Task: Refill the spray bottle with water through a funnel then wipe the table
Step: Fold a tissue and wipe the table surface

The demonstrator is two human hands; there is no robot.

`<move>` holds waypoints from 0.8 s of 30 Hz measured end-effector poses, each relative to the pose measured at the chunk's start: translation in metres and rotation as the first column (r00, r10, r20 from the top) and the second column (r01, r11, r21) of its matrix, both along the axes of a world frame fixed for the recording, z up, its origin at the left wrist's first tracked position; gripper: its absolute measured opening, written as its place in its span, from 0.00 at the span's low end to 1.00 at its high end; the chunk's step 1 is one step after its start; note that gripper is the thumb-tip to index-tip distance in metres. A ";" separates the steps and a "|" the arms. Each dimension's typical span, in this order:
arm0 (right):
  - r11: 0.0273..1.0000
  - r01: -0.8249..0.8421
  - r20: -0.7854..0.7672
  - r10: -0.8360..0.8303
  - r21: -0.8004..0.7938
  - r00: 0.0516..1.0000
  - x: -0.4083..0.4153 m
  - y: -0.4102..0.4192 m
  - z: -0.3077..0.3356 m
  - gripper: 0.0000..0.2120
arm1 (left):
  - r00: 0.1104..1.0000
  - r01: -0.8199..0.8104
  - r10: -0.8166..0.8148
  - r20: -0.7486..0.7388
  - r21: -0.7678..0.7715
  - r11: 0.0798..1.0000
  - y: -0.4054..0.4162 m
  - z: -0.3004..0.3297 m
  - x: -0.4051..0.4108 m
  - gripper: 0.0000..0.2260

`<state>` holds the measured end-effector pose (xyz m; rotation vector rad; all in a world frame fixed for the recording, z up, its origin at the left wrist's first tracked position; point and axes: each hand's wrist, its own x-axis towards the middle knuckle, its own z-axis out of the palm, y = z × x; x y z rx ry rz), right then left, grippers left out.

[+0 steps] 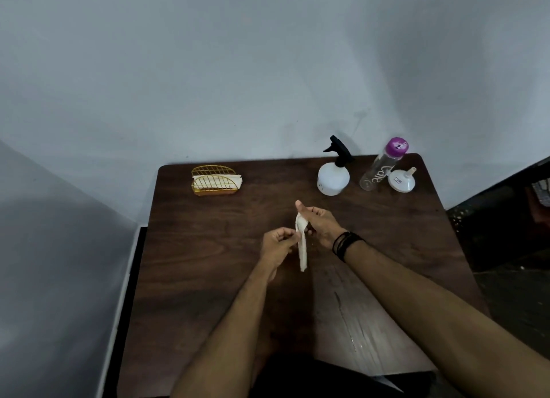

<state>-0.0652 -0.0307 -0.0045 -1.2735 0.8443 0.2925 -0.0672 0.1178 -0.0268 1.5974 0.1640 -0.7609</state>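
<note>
While we look down at one dark table [208, 263], we count one spray bottle [332, 174] at its far right, one clear bottle [382, 167], one funnel [401, 180], one gold napkin holder [215, 179], and one tissue [302, 243] pinched between our left hand [278, 244] and right hand [321, 223] over the table's middle.

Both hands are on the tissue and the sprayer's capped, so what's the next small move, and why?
Probably lower the tissue flat onto the table and start wiping: both the left hand and right hand hold it above the wood, and the spray bottle stands closed.
</note>
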 end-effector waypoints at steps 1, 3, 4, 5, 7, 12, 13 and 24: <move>1.000 -0.017 -0.022 0.017 0.004 1.000 -0.005 -0.003 -0.003 0.22 | 1.000 -0.015 0.015 -0.016 0.006 1.000 -0.003 0.000 -0.003 0.05; 0.992 -0.126 -0.064 0.127 0.023 0.990 -0.018 -0.010 -0.007 0.24 | 0.999 -0.034 0.035 -0.036 0.018 0.999 -0.008 0.001 -0.006 0.04; 0.981 -0.191 -0.075 0.194 0.041 0.978 -0.025 -0.014 -0.011 0.25 | 0.998 -0.040 0.041 -0.037 0.028 0.999 -0.009 0.001 -0.009 0.04; 0.968 -0.242 -0.071 0.246 0.062 0.967 -0.032 -0.017 -0.013 0.27 | 0.999 -0.039 0.041 -0.035 0.052 0.998 -0.010 0.000 -0.010 0.03; 0.960 -0.262 -0.040 0.267 0.101 0.963 -0.046 -0.023 -0.019 0.28 | 0.999 -0.032 0.033 -0.008 0.113 0.993 -0.012 -0.002 -0.013 0.03; 0.968 -0.237 -0.002 0.238 0.079 0.971 -0.068 -0.028 -0.027 0.19 | 0.972 0.020 -0.111 0.207 0.400 0.916 -0.022 -0.008 -0.026 0.06; 0.970 -0.237 0.000 0.237 0.051 0.971 -0.070 -0.027 -0.029 0.16 | 0.960 0.030 -0.148 0.237 0.440 0.898 -0.025 -0.006 -0.030 0.06; 0.993 -0.100 0.021 0.099 0.056 0.995 -0.086 -0.039 -0.042 0.15 | 0.976 -0.011 -0.094 0.194 0.481 0.876 -0.036 -0.010 -0.048 0.04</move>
